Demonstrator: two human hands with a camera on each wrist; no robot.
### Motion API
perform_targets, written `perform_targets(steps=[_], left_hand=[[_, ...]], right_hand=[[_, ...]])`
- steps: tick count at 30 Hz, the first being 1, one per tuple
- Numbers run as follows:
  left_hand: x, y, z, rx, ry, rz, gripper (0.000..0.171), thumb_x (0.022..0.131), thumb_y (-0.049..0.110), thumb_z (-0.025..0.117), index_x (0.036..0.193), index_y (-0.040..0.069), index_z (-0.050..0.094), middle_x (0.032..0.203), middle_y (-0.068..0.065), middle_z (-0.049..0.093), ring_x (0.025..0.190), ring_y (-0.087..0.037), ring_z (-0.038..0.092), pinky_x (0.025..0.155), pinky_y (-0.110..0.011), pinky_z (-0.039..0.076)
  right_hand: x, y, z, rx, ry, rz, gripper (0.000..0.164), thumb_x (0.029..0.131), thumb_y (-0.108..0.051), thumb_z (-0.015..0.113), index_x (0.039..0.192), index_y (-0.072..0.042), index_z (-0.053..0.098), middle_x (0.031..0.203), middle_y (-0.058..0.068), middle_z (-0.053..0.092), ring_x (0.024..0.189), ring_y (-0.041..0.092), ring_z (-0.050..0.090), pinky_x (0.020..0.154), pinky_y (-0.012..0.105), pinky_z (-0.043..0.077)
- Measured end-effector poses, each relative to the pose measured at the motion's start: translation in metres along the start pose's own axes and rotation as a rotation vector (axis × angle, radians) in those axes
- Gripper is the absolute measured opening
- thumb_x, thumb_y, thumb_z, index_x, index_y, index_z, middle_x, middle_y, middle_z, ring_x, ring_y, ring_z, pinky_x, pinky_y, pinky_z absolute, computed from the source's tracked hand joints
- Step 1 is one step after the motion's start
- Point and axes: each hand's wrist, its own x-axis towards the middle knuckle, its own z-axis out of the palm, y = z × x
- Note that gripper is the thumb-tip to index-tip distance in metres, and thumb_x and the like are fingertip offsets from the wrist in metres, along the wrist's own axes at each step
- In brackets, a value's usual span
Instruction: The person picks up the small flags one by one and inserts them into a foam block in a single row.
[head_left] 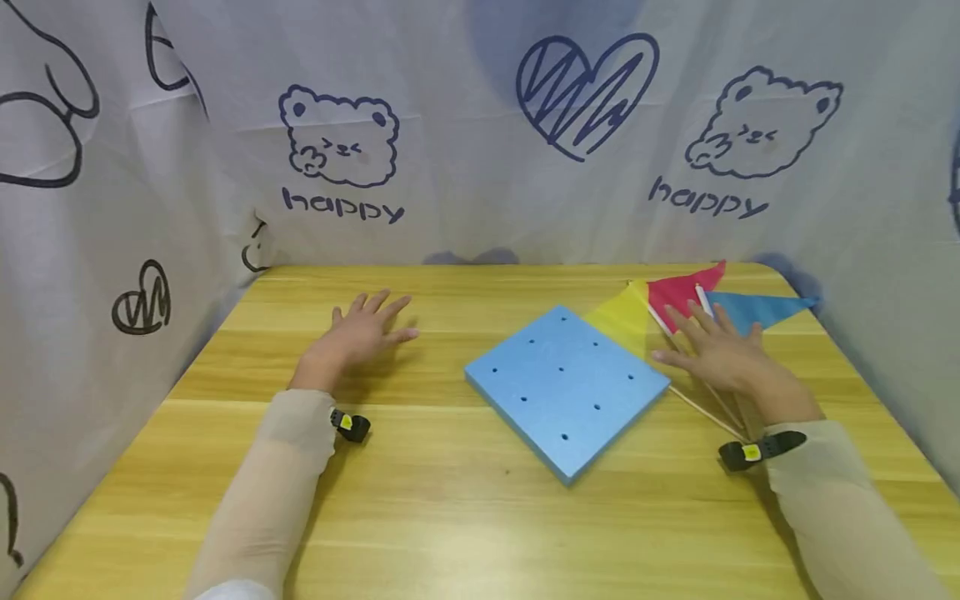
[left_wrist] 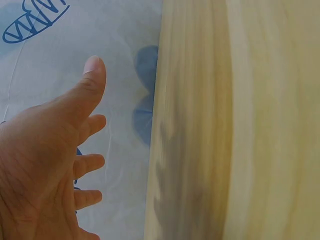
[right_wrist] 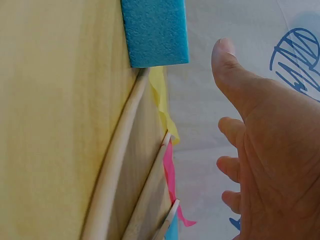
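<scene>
My left hand (head_left: 362,331) is spread over the left part of the table, holding nothing; its thumb and fingers (left_wrist: 89,164) show apart in the left wrist view. Over the flags at the right hovers my right hand (head_left: 723,357), fingers spread, nothing in its grip. Beneath and beyond it lie a yellow flag (head_left: 621,318), a red flag (head_left: 678,293) and a blue flag (head_left: 757,310) on thin wooden sticks (right_wrist: 117,150). A light blue foam board (head_left: 561,392) with several small holes lies flat between the hands, turned cornerwise. One corner covers part of the yellow flag.
The wood-grain table (head_left: 420,517) reaches back to a white cloth (head_left: 457,150) printed with bears, hearts and the word "happy". Cloth also hangs along the left and right sides. Each wrist wears a black strap with a small camera (head_left: 352,427).
</scene>
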Motion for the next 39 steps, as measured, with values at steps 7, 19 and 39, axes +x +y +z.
perform_targets(steps=[7,19,39], left_hand=[[0.001,0.003,-0.007,-0.007,0.005,0.015,0.079,0.095,0.070,0.035,0.159,0.030,0.012,0.164,-0.012,0.002,0.145,-0.048,-0.002,0.103,-0.078,-0.001],[-0.017,0.025,0.007,-0.003,-0.008,0.067,0.079,0.095,0.069,0.039,0.159,0.029,0.017,0.163,-0.011,0.008,0.146,-0.045,0.004,0.105,-0.076,0.003],[-0.032,0.120,0.020,0.061,-0.044,0.440,0.078,0.094,0.068,0.040,0.158,0.029,0.020,0.162,-0.009,0.019,0.146,-0.038,0.017,0.112,-0.064,0.017]], right_hand=[[0.000,0.001,-0.008,0.014,0.020,-0.005,0.096,0.090,-0.074,0.041,0.159,-0.023,-0.004,0.161,0.023,-0.007,0.139,0.050,-0.022,0.089,0.083,-0.016],[-0.002,-0.014,0.009,0.001,0.035,-0.102,0.099,0.085,-0.076,0.047,0.160,-0.024,0.007,0.162,0.019,0.008,0.144,0.048,-0.004,0.100,0.079,-0.004],[0.001,-0.055,0.024,0.050,-0.002,-0.290,0.101,0.074,-0.075,0.064,0.156,-0.027,0.030,0.159,0.014,0.024,0.145,0.041,0.013,0.108,0.068,0.022]])
